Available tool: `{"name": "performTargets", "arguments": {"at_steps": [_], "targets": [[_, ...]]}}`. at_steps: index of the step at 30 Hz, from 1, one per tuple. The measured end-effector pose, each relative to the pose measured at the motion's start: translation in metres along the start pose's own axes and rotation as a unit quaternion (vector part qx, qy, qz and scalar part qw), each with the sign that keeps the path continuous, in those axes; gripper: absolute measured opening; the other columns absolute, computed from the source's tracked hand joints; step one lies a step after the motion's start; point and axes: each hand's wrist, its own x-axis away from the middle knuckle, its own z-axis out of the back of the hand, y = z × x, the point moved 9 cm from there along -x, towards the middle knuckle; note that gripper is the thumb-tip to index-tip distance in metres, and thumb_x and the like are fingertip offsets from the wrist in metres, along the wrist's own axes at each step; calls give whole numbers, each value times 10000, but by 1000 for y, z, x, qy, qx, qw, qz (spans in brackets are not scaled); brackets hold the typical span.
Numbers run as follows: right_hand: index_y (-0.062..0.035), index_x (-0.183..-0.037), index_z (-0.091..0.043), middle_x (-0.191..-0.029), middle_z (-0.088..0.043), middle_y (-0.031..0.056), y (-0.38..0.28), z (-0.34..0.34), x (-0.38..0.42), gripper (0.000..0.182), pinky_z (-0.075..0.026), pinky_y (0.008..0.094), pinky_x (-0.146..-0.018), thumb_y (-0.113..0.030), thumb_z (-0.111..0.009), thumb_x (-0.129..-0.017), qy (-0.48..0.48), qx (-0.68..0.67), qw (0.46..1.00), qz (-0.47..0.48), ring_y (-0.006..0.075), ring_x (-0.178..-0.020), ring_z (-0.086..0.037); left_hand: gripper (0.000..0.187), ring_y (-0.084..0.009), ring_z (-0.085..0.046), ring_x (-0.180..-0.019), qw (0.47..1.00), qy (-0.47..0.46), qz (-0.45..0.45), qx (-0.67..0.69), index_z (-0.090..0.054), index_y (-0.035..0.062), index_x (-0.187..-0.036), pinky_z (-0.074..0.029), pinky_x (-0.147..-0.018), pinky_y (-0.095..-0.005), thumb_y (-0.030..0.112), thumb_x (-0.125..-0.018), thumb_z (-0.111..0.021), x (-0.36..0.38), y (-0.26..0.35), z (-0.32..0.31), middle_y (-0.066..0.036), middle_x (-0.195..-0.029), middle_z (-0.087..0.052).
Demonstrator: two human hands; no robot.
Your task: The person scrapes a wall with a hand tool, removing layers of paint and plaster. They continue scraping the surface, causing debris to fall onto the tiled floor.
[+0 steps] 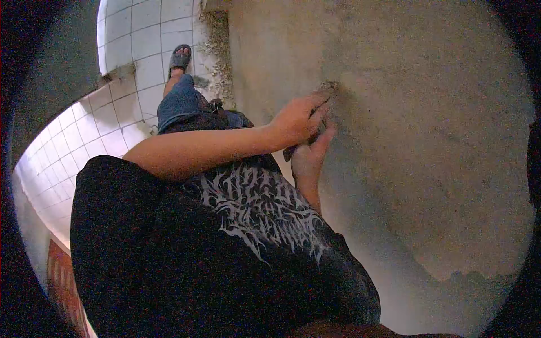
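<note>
My left hand reaches across from the left, its fingers bent and close to a plaster wall. Just below it, my right hand is closed, with its thumb up against the left hand's fingers. A dark end of some object pokes out beside the right hand; the rest is covered by the fingers, so its kind cannot be made out. By the left fingertips the wall has a small dark, rough patch.
White floor tiles lie at the upper left, where a sandalled foot stands. Crumbled debris runs along the wall's foot. A reddish-brown slatted thing shows at the lower left.
</note>
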Motion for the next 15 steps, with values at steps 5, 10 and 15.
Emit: {"name": "performTargets", "arguments": {"at_steps": [5,10,15], "targets": [[-87,-1215,-350,-890,-522,86,-39,11,9,367,-372,252,-436,-72,-494,-878,32,10,994,-106,120,-578,-481,370,-435,-486,-1078,993,-71,91,-13,-498,0,-1180,-382,-952,-428,243,-907,-436,1,-22,-35,-283,-1150,-516],[-84,-1208,-355,-879,-519,80,10,14,1,355,-370,255,-439,-72,-484,-877,7,-86,994,-66,119,-574,-475,366,-463,-499,-1040,857,32,-319,-403,-512,-14,-1141,-382,-936,-460,244,-895,-431,21,30,-39,-321,-1060,-540],[-71,-1195,-355,-862,-525,81,5,4,1,316,-371,261,-442,-150,-475,-913,30,129,991,16,119,-558,-480,440,-447,-500,-1047,991,-41,116,-58,-442,-19,-1245,-408,-908,-446,199,-862,-453,-3,-11,-7,-303,-1107,-530]]}}
